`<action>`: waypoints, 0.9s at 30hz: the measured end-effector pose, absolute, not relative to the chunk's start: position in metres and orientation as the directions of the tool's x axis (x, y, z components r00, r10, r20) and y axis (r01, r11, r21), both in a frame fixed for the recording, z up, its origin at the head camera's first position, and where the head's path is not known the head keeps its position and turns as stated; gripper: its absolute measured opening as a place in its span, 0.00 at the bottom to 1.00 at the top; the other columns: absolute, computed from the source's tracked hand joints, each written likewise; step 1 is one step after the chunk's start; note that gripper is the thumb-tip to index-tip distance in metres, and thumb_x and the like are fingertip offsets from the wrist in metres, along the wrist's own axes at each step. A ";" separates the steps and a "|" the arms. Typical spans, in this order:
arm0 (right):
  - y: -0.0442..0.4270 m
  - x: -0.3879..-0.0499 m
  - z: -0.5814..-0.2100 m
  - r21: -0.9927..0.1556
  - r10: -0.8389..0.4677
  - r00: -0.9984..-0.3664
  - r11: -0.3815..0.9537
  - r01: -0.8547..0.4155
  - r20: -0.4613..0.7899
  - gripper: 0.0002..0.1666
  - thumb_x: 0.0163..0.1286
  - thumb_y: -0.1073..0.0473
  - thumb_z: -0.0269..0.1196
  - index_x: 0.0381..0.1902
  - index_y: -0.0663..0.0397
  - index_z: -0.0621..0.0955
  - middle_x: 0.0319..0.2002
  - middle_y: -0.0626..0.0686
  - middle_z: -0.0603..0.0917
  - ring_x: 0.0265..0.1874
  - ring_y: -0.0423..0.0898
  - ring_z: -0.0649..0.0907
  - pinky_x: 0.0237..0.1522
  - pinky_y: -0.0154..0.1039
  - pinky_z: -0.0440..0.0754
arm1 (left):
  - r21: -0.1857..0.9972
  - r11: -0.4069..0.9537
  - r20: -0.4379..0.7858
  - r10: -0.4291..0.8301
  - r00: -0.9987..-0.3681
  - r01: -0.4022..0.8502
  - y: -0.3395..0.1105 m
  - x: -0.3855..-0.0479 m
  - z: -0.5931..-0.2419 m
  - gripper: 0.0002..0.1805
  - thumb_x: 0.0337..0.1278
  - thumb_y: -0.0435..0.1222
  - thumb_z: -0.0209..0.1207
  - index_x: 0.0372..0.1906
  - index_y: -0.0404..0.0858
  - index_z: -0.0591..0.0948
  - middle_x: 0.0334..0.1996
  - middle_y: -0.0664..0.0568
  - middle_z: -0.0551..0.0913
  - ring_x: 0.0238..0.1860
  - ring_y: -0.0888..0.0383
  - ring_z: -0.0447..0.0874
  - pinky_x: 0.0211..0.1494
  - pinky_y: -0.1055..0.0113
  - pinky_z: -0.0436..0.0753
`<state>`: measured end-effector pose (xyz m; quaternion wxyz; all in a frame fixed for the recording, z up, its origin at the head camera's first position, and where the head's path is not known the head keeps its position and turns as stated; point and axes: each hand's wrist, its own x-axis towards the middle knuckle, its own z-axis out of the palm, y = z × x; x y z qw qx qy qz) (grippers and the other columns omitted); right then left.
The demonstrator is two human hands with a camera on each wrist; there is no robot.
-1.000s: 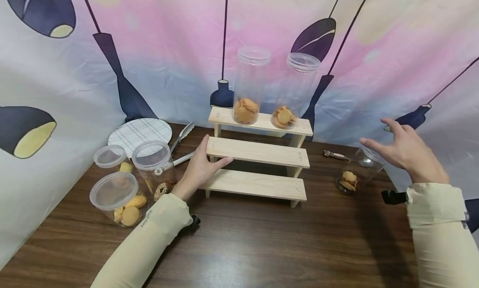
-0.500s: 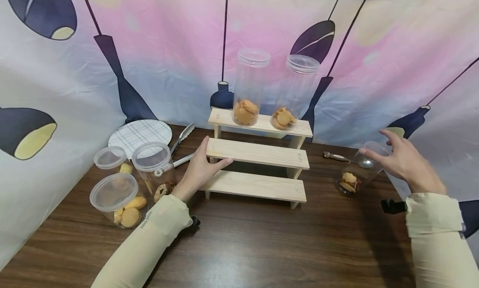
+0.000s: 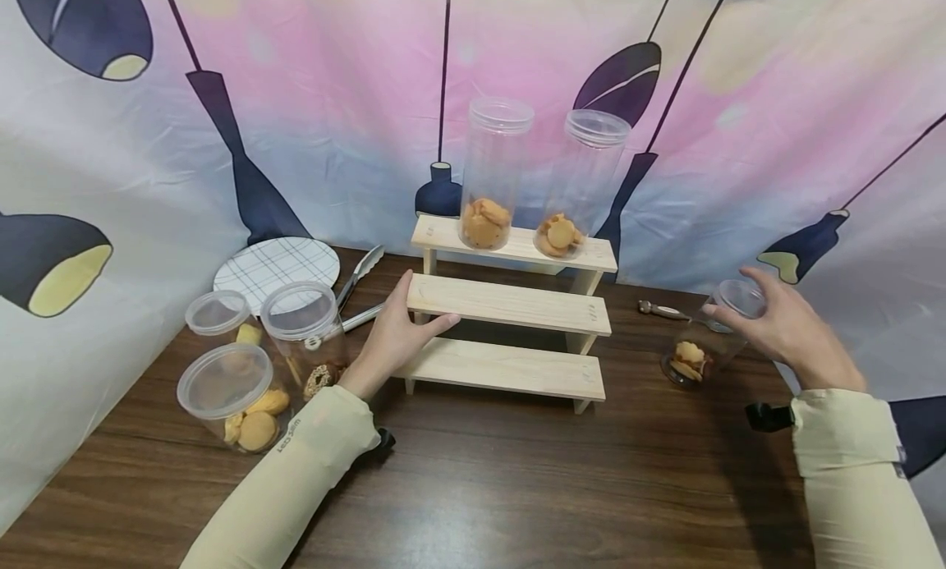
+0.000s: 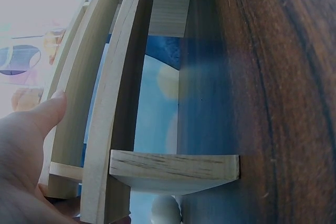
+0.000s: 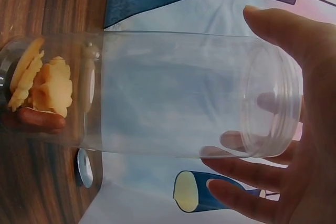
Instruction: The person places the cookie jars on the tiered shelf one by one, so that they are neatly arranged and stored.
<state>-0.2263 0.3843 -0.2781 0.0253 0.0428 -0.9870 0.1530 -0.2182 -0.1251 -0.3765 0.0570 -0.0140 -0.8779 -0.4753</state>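
Observation:
A three-step wooden display stand (image 3: 510, 302) stands mid-table. My left hand (image 3: 395, 335) grips the left end of its middle step, the thumb lying along the step's front edge in the left wrist view. At the right, my right hand (image 3: 787, 331) is spread around the top of a tall clear jar (image 5: 173, 93). Thumb and fingers lie on opposite sides of its lid, and a gap shows between thumb and jar in the right wrist view. Cookies (image 5: 50, 87) lie at the jar's bottom. Two similar jars, a left one (image 3: 497, 175) and a right one (image 3: 580, 183), stand on the top step.
At the left stand three lidded jars: a front one (image 3: 229, 392), a small rear one (image 3: 218, 314) and one with a doughnut (image 3: 303, 331). Behind them are a round checked plate (image 3: 277, 265) and tongs (image 3: 362, 269). A spoon (image 3: 661, 309) lies behind the right jar.
My right hand has come down and slightly left, from above the right jar to around its top. My left hand stays on the stand.

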 end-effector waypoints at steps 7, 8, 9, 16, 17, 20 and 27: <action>0.384 -0.226 -0.281 -0.287 -0.070 -0.994 0.954 -0.091 0.082 0.61 0.67 0.27 0.57 0.80 0.59 0.48 0.73 0.77 0.54 0.65 0.80 0.59 0.52 0.79 0.61 | 0.828 0.555 0.109 -0.031 -0.994 0.074 -0.125 -0.219 -0.377 0.64 0.49 0.66 0.66 0.81 0.48 0.43 0.80 0.45 0.49 0.78 0.45 0.49 0.75 0.44 0.59; 0.384 -0.226 -0.281 -0.285 -0.071 -0.994 0.954 -0.093 0.086 0.61 0.67 0.27 0.57 0.80 0.59 0.48 0.73 0.77 0.54 0.65 0.80 0.59 0.52 0.79 0.61 | 0.827 0.557 0.110 -0.032 -0.993 0.073 -0.125 -0.219 -0.377 0.64 0.49 0.66 0.66 0.81 0.48 0.43 0.80 0.45 0.49 0.78 0.45 0.49 0.75 0.44 0.59; 0.384 -0.226 -0.281 -0.284 -0.071 -0.994 0.954 -0.093 0.087 0.61 0.67 0.27 0.57 0.80 0.59 0.48 0.73 0.77 0.54 0.65 0.80 0.59 0.52 0.79 0.61 | 0.827 0.558 0.110 -0.033 -0.993 0.073 -0.125 -0.219 -0.377 0.63 0.49 0.65 0.66 0.81 0.47 0.43 0.80 0.45 0.49 0.78 0.45 0.49 0.75 0.44 0.59; 0.384 -0.228 -0.282 -0.276 -0.080 -0.993 0.956 -0.102 0.090 0.58 0.68 0.27 0.56 0.79 0.60 0.53 0.70 0.78 0.58 0.62 0.79 0.63 0.50 0.78 0.65 | 0.826 0.559 0.114 -0.034 -0.993 0.076 -0.125 -0.219 -0.376 0.64 0.49 0.64 0.67 0.81 0.46 0.43 0.80 0.44 0.49 0.78 0.45 0.49 0.76 0.44 0.58; 0.384 -0.228 -0.282 -0.276 -0.081 -0.993 0.956 -0.103 0.089 0.58 0.68 0.27 0.56 0.78 0.60 0.54 0.69 0.78 0.59 0.62 0.78 0.64 0.50 0.77 0.66 | 0.827 0.558 0.114 -0.034 -0.993 0.076 -0.125 -0.219 -0.376 0.64 0.49 0.64 0.67 0.81 0.46 0.43 0.80 0.44 0.49 0.78 0.45 0.49 0.76 0.45 0.58; 0.384 -0.228 -0.282 -0.274 -0.083 -0.993 0.956 -0.103 0.085 0.57 0.68 0.27 0.56 0.78 0.61 0.55 0.68 0.78 0.61 0.60 0.77 0.66 0.48 0.75 0.69 | 0.828 0.555 0.113 -0.031 -0.993 0.077 -0.125 -0.218 -0.376 0.64 0.49 0.64 0.68 0.81 0.46 0.43 0.80 0.44 0.49 0.78 0.45 0.48 0.76 0.44 0.58; 0.383 -0.227 -0.281 -0.275 -0.068 -0.995 0.958 -0.084 0.067 0.58 0.67 0.26 0.55 0.78 0.60 0.55 0.69 0.77 0.60 0.61 0.77 0.66 0.47 0.75 0.69 | 0.828 0.555 0.112 -0.029 -0.993 0.077 -0.125 -0.219 -0.376 0.64 0.49 0.64 0.67 0.81 0.46 0.43 0.80 0.44 0.48 0.78 0.45 0.48 0.76 0.45 0.57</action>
